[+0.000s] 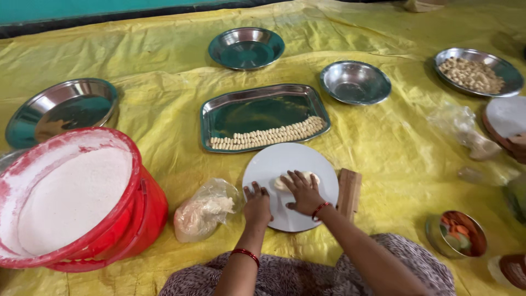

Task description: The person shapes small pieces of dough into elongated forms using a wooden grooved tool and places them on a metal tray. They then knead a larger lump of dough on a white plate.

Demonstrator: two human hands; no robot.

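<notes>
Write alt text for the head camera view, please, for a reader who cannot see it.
The right hand presses a pale piece of dough on a round white board while the left hand rests on the board's edge. Around lie a yellow sheet, a steel tray and a red bucket.

A yellow sheet (164, 115) bears a steel tray (219, 112), round board (268, 164), red bucket (148, 214) and bowls (355, 82).

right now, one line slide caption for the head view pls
Right hand presses dough on a round white board, left hand steadying its edge.
</notes>
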